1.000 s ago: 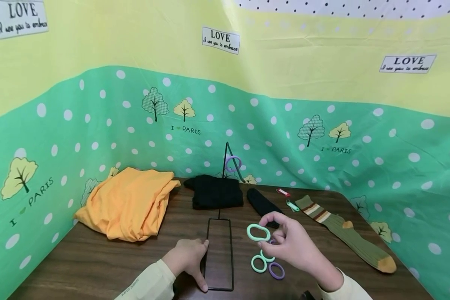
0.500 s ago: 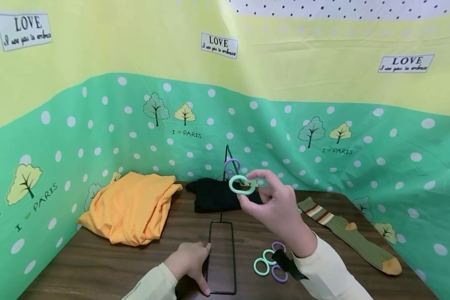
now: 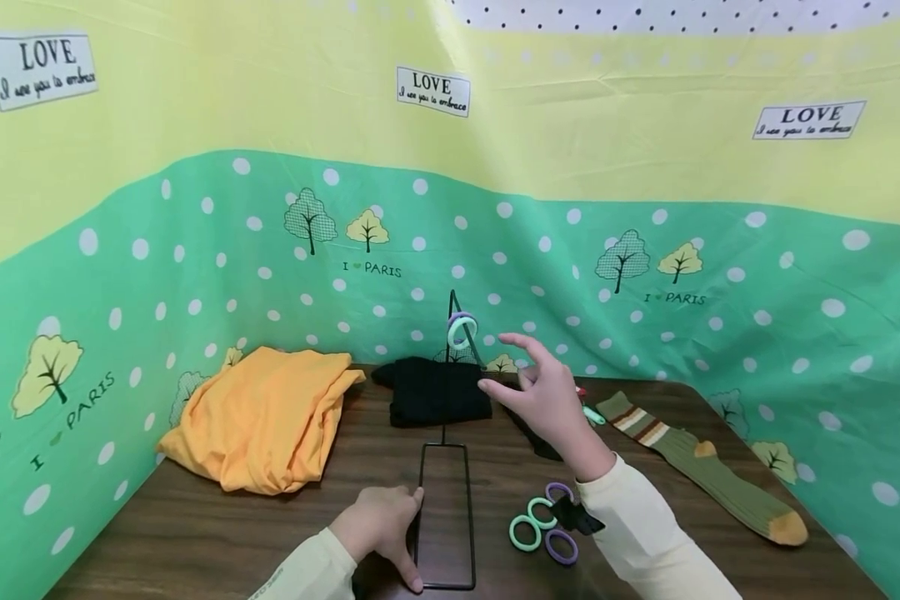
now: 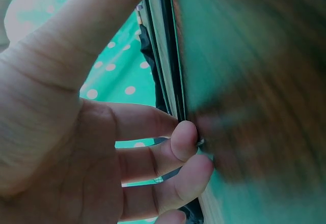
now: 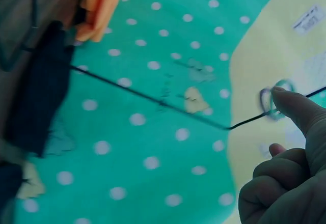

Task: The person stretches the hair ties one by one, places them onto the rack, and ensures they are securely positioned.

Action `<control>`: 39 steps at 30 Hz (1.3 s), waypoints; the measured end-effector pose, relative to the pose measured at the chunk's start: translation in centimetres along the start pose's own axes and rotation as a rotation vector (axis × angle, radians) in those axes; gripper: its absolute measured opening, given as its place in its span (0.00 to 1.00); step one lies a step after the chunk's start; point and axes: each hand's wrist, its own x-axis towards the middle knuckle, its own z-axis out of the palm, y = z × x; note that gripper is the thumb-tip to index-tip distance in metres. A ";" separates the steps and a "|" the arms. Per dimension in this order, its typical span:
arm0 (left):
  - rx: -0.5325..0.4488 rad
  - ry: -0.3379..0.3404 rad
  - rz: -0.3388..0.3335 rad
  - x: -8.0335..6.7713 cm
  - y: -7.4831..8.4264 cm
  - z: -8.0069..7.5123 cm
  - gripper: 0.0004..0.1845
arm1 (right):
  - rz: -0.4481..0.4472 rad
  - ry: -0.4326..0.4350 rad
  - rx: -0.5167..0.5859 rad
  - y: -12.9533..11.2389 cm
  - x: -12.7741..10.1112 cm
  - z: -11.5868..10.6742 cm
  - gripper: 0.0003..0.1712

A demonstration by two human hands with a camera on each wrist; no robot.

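A black wire stand (image 3: 471,518) lies with its rectangular base on the table and its post rising behind. My left hand (image 3: 379,523) grips the base's left side, thumb at the front corner; in the left wrist view its fingertips (image 4: 183,140) are bent against the black edge. From the stand's slanted top arm hang a mint green hair tie (image 3: 462,346) and, behind it, a purple hair tie (image 3: 461,315). My right hand (image 3: 549,402) is in the air just right of them, thumb and index finger spread apart with nothing between them.
Loose green hair ties (image 3: 525,547) and purple hair ties (image 3: 562,561) lie right of the base. Behind are folded black cloth (image 3: 438,400), orange cloth (image 3: 262,425) left, a black item (image 3: 534,437), a green tag (image 3: 592,415) and a striped olive sock (image 3: 727,479) right.
My right hand carried the mint green hair tie up and left to the stand's top arm, let go of it there, and drew back slightly. The left hand stayed on the base.
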 end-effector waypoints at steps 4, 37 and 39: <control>-0.008 -0.006 -0.002 0.0 0.0 -0.1 0.62 | 0.195 -0.078 0.074 2.9 -1.2 -0.5 0.33; -0.036 -0.045 -0.010 0.0 -0.1 -0.2 0.62 | 0.606 -0.557 0.127 17.0 -9.3 -1.4 0.29; -0.034 -0.045 -0.010 0.0 -0.1 -0.3 0.62 | 0.621 -0.570 0.121 17.2 -9.3 -1.4 0.27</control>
